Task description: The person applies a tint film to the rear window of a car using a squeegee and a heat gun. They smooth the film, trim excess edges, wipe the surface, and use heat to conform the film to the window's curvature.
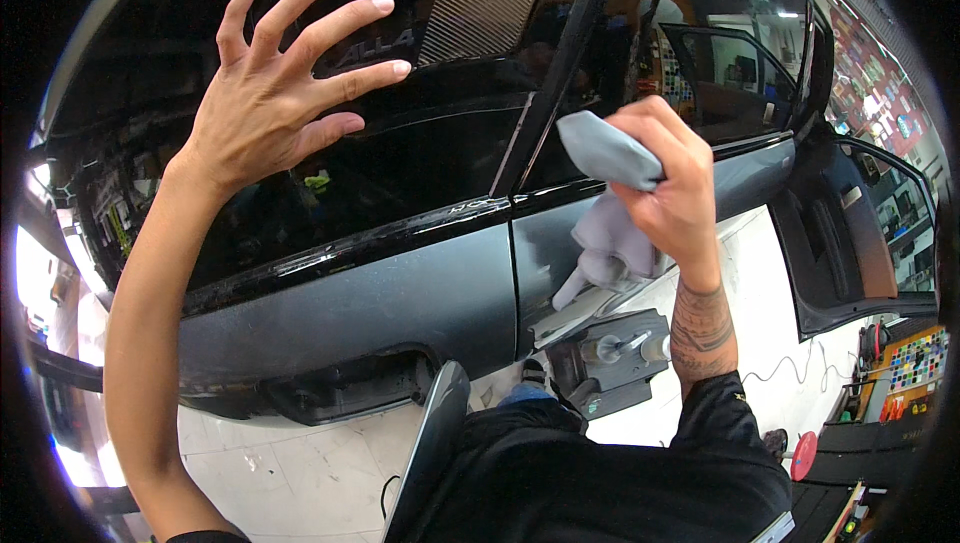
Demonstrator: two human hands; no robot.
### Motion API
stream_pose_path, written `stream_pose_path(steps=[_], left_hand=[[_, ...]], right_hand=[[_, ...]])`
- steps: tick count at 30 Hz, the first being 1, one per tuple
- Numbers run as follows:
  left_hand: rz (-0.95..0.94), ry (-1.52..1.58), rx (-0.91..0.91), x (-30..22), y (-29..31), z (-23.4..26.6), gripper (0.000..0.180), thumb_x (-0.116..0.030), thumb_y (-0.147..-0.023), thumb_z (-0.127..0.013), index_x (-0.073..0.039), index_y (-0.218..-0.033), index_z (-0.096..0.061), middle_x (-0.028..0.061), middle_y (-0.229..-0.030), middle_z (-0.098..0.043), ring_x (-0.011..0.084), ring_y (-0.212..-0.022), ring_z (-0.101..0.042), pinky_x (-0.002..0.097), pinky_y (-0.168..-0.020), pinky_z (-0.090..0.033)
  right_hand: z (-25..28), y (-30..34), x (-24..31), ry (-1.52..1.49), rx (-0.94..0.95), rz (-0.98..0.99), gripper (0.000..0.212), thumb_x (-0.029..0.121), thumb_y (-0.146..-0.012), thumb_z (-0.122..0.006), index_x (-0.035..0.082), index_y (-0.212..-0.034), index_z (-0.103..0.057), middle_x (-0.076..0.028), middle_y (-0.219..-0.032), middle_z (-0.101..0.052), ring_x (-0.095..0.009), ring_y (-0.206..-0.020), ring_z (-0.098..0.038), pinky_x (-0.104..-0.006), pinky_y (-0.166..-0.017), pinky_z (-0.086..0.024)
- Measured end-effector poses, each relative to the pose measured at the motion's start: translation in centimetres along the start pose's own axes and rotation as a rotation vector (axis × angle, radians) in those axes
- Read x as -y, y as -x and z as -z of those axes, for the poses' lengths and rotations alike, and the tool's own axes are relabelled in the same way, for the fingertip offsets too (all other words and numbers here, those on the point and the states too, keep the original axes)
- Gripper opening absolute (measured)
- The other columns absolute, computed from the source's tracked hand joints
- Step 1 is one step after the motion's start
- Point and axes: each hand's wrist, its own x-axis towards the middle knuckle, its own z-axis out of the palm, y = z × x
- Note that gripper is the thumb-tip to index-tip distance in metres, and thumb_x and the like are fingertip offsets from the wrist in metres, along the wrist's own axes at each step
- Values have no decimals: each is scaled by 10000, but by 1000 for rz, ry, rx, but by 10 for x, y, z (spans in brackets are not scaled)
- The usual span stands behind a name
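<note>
Right hand [672, 168], right of centre: fingers closed in a fist around a blue-grey cloth [603, 148], folded end projecting leftward. Lavender-grey cloth [618, 233], just below the fist; whether part of the same piece, cannot tell.

Handling notes, by judgement: cloth best kept folded flat, clean face outward; loose folds best gathered, so none drags. Any contact with the bodywork calls for light, even pressure, knuckles held off the finish.

Left hand [250, 118], upper left: fingers fanned wide, thumb apart, nothing held; back of hand toward the viewer. Contact with the glossy black bodywork [400, 158] behind it, cannot tell.

Left forearm [150, 313]: bare, rising along the left side of the frame. Right forearm [700, 333]: tattooed, rising from lower right, short-sleeved.

Outward: grey lower car panel [380, 283], centre left; open car door [835, 243], far right.
</note>
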Motion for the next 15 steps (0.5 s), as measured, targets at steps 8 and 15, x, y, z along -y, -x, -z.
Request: stream_pose_path(steps=[8, 15], left_hand=[[57, 42, -1, -13, 4, -4, 689, -281, -708, -785, -484, -1311, -521, -31, -1506, -316, 257, -1446, -172, 506, -1193, -56], [114, 23, 32, -21, -2, 4, 596, -277, -760, -712, -460, -1303, -548, -15, -1480, -341, 251, -1435, -203, 512, -1168, -90]], right_hand=[[-6, -98, 0, 28, 107, 225, 301, 34, -687, -691, 35, -981, -628, -97, -730, -619, -183, -669, -622, -284, -663, -488], [-29, -130, 26, 128, 310, 370, 224, 39, -689, -688, 15, -904, -631, -150, -720, -622, -279, -654, -626, -329, -629, -496]])
